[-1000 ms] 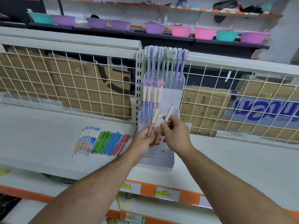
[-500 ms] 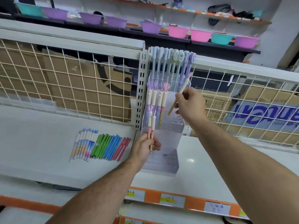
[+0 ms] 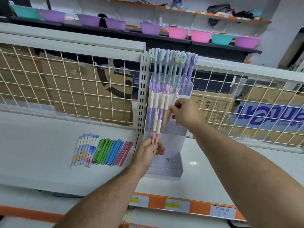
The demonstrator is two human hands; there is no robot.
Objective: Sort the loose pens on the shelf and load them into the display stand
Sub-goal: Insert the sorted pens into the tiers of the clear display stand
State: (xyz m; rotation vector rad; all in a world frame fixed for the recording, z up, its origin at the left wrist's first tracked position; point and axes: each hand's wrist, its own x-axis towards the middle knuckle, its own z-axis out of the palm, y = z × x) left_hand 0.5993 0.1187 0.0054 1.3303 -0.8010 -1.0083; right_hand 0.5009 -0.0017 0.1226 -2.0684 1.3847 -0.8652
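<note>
At about 8 o'clock in the view a row of loose pens (image 3: 102,150) lies flat on the white shelf (image 3: 41,153), side by side and touching: pale gradient ones at the left, then green, then blue, then pink at the right end. Behind them a wire grid (image 3: 65,89) stands in front of cardboard boxes (image 3: 79,89).

Just right of the row, near 6 o'clock from centre, the left hand (image 3: 147,154) is clenched around the lower ends of two pens (image 3: 156,129), which stand upright in its grip, cream in the middle, with tufted tops. They overlap the front of the stand (image 3: 166,163), a clear stepped one set against a slotted post (image 3: 142,96).

In the stand's top tier, at 12 o'clock, tall pastel pens (image 3: 172,68) stand upright. One tier down stands a row of tufted pens (image 3: 158,102), the same kind as the hand-held pair.

At 3 o'clock from that row the right hand (image 3: 184,112) pinches a single pen (image 3: 173,99) between thumb and fingertips; it tilts slightly, its tuft up, at the right end of the row. Its lower end is blurred, so whether it sits in a hole I cannot tell.

Along the top, from 10 to 2 o'clock, coloured bowls (image 3: 178,32) line a dark shelf. At 5 o'clock, price labels (image 3: 176,205) sit on the orange shelf edge.
</note>
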